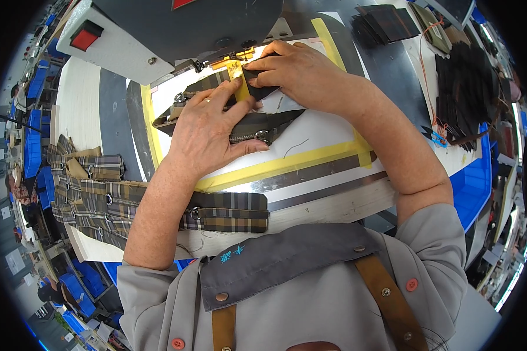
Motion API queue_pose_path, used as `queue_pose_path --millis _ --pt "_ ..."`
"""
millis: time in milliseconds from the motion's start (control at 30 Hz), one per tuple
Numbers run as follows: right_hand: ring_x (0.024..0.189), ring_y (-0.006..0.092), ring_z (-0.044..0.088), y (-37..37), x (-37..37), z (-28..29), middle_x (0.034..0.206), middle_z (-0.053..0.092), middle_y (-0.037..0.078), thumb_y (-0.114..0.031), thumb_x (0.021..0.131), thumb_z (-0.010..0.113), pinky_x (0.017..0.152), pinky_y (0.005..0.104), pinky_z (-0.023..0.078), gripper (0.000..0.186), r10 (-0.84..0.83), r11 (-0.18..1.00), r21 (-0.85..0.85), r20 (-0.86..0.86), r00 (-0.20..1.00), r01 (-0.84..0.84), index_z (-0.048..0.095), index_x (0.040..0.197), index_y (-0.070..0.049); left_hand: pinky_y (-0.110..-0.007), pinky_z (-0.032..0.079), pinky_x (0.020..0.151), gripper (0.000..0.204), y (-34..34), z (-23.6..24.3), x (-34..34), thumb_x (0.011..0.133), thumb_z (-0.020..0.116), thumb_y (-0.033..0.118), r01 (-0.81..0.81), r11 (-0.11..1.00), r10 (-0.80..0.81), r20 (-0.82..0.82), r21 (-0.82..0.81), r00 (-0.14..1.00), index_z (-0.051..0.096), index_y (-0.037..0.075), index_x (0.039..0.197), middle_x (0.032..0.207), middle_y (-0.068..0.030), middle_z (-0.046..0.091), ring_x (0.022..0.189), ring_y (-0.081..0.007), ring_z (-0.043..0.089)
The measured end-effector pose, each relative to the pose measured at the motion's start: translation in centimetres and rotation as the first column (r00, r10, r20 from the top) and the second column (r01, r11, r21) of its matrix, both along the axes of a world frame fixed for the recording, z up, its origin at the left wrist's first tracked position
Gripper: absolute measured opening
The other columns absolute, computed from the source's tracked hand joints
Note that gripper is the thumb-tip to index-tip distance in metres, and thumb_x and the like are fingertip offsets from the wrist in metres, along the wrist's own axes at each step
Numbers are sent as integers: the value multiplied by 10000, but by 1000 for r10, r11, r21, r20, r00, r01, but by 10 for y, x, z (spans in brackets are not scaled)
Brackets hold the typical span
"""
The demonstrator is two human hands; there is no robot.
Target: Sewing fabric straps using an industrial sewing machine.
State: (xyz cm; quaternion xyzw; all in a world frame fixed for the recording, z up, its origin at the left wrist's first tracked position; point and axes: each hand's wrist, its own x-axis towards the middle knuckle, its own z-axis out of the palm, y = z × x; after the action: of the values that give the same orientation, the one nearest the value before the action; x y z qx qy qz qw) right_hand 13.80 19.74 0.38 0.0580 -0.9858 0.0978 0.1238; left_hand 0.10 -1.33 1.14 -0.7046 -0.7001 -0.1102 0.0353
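My left hand (208,120) lies on a plaid fabric piece with a metal zipper (257,124), its fingers stretched toward a yellow strip (238,76) under the sewing machine head and its thumb spread apart. A metal ring fitting (180,98) shows on the fabric beside that hand. To the right, my right hand (304,76) presses bent, separated fingertips on a small dark fabric piece (264,89) beside the yellow strip. The machine's head hides part of the work behind my fingers.
The grey machine head (187,32) with a red switch (86,36) overhangs the work. White sheet edged with yellow tape (275,167) covers the bed. Plaid straps with metal rings (231,212) are piled at left. Dark fabric pieces (465,82) lie right, above a blue bin (473,181).
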Motion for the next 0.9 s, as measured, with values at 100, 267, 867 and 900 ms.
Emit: queue_pose_path --millis 100,267,867,900 --pt "1272 265 559 -1 2 -4 1242 683 40 -19 839 662 1057 404 488 337 1 1000 25 -123 992 2 761 1139 -137 -481 442 1087 830 -1 -1 0 798 644 755 1 999 -1 4 35 1000 689 42 1222 1364 -200 603 1212 -350 623" --pt "1250 267 559 -2 3 -2 1211 681 35 -27 835 657 1042 401 503 340 32 999 -36 -78 996 -35 749 1157 -83 -484 382 1143 907 -5 4 6 775 682 736 39 999 -36 -148 21 988 651 -33 1255 1331 -184 644 1212 -288 641" --pt "1241 240 559 -5 4 -1 1243 691 14 -69 856 641 1060 382 495 359 18 999 30 -61 998 -16 751 1197 -98 -520 304 1191 1368 9 -1 2 587 822 771 -189 980 191 33 -56 981 311 -73 1534 1132 -188 681 1184 -341 651" --pt "1241 240 559 -4 4 0 1243 691 14 -69 856 641 1060 382 495 359 17 999 32 -63 998 -15 751 1197 -98 -522 295 1202 1293 10 3 3 617 795 789 -194 977 198 38 -91 979 391 -87 1479 1292 -250 601 1256 -349 613"
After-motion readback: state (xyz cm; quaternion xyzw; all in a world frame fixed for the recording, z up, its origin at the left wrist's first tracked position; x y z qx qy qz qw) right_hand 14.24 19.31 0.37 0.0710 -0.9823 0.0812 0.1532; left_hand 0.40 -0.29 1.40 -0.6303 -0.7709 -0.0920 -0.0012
